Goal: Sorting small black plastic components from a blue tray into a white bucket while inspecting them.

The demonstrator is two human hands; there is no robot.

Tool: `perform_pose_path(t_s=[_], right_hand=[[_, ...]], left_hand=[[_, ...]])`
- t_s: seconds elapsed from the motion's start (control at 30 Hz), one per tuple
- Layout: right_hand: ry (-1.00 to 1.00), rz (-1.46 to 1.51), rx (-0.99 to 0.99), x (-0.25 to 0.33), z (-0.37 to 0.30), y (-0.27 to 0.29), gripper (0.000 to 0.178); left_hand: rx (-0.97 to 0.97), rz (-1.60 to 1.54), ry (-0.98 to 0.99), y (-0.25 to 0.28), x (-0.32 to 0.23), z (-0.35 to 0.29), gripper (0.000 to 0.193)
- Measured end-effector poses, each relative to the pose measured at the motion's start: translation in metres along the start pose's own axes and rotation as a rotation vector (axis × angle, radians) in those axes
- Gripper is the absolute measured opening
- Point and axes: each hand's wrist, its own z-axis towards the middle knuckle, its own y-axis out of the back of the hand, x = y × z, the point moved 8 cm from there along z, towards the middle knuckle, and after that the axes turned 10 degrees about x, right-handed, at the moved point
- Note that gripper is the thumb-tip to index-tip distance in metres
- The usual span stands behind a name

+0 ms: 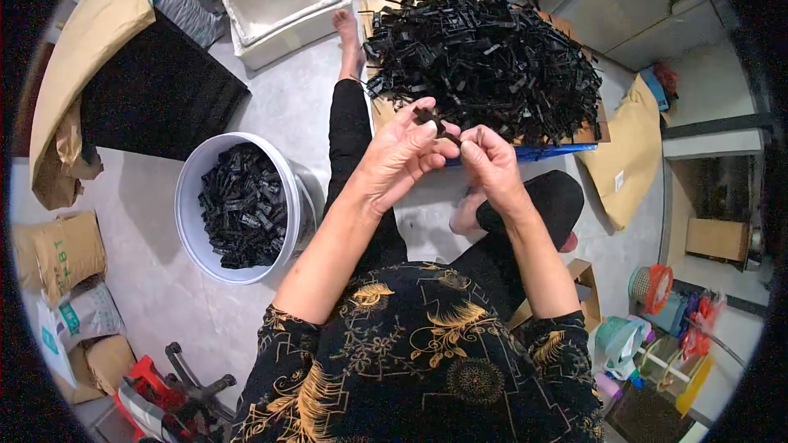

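Both my hands meet in front of the near edge of a big pile of black plastic parts (484, 57). My left hand (400, 152) is closed on a small black plastic part (428, 121), pinched between thumb and fingers. Close beside it, my right hand (494, 166) pinches the lower right end of that same part. Its exact shape is partly covered by my fingers. To the left on the floor stands a white bucket (187, 234) with many small black plastic pieces (242, 205) in it.
The pile lies on a cardboard sheet (379, 111) with a blue edge showing. A white foam box (283, 45) stands beyond the bucket, near a black panel (160, 86) with brown paper. An open carton (581, 283) is by my right elbow; brown paper (628, 160) lies right.
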Motion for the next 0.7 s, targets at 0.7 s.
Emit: perform_pose_path(t_s=[0.7], right_hand=[[0.000, -0.158, -0.145, -0.052, -0.046, 0.015, 0.010]], left_hand=[[-0.258, 0.327, 0.090, 0.025, 0.049, -0.002, 0.046]])
